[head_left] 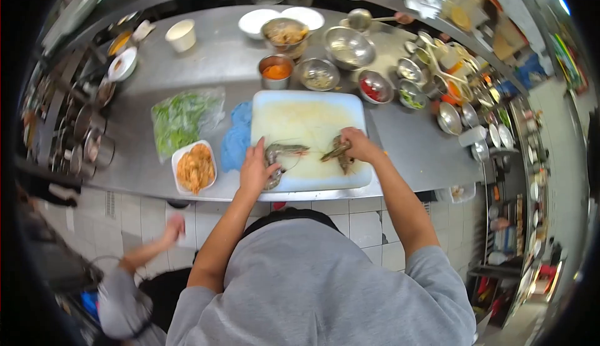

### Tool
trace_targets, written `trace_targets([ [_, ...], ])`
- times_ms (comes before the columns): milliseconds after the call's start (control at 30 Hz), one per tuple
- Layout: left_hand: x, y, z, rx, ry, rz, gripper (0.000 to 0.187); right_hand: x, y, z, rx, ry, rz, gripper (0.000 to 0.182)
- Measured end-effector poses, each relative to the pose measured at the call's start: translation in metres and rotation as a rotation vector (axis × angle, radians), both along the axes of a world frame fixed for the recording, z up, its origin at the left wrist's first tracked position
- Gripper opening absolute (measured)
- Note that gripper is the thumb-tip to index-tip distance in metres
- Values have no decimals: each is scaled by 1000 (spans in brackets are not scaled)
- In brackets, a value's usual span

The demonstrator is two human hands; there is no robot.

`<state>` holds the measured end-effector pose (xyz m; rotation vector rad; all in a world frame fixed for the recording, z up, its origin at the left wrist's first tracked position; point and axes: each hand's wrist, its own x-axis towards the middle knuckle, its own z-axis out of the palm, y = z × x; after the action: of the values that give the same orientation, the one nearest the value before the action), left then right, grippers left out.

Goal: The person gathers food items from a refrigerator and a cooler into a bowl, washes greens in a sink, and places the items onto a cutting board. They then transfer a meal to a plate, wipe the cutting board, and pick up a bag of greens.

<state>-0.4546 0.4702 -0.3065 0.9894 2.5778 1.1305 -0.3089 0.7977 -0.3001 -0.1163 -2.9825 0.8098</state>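
A white cutting board (pixel 306 113) lies on the steel counter in front of me. Near its left edge, my left hand (pixel 255 166) has its fingers apart and touches the side of the raw prawns (pixel 284 150) there. My right hand (pixel 354 141) is closed on raw prawns (pixel 340 154) at the board's right side; their heads and legs hang below the fingers. A crumpled blue cloth (pixel 237 143) sits against the board's left edge. Left of it, a white tray (pixel 214 174) holds orange-coloured prawns.
A bag of green leaves (pixel 184 121) lies at the left. Behind the board stand metal bowls (pixel 350 47), a container of orange food (pixel 276 71) and a bowl of red pieces (pixel 375 87). A white tub (pixel 181 35) is farther back. Another person's arm (pixel 156 243) reaches in at the lower left.
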Motion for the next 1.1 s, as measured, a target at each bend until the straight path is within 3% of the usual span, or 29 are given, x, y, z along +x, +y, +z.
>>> trace_targets([
  [100,-4,0,-7,166,69,-61,90,-4,0,-12,63,-89,-38,27],
  [233,0,-21,0,-102,-99,-22,96,0,-9,3,156,-113,-129,25],
  [367,4,-14,10,-222,-71,-63,92,-4,-8,9,175,-213,-121,27],
  [467,1,-18,4,-222,-64,-52,83,-2,-10,16,60,-283,-189,32],
  [533,-6,-25,-13,-100,38,-42,66,8,-9,14,-102,-261,-235,40],
  [667,-15,-10,5,-77,-94,-103,48,15,2,-2,-101,-309,-208,47],
  [733,-16,8,10,118,-126,-124,40,22,4,-2,-348,-329,-288,45],
  [800,-17,25,5,75,-55,-177,42,34,6,-7,-366,-276,-342,42],
  [867,-18,42,-1,-9,89,-252,44,47,11,4,-703,-243,-445,42],
  [900,-15,48,0,-6,98,-265,44,61,7,37,-873,-271,-498,43],
  [933,-11,50,2,-47,126,-236,45,73,18,31,-873,-257,-507,43],
  [1000,-4,55,-3,-92,158,-213,46,100,36,10,-1243,45,-517,42],
  [1100,-3,59,-20,-157,137,-106,47,174,82,12,-1404,216,-557,39],
])
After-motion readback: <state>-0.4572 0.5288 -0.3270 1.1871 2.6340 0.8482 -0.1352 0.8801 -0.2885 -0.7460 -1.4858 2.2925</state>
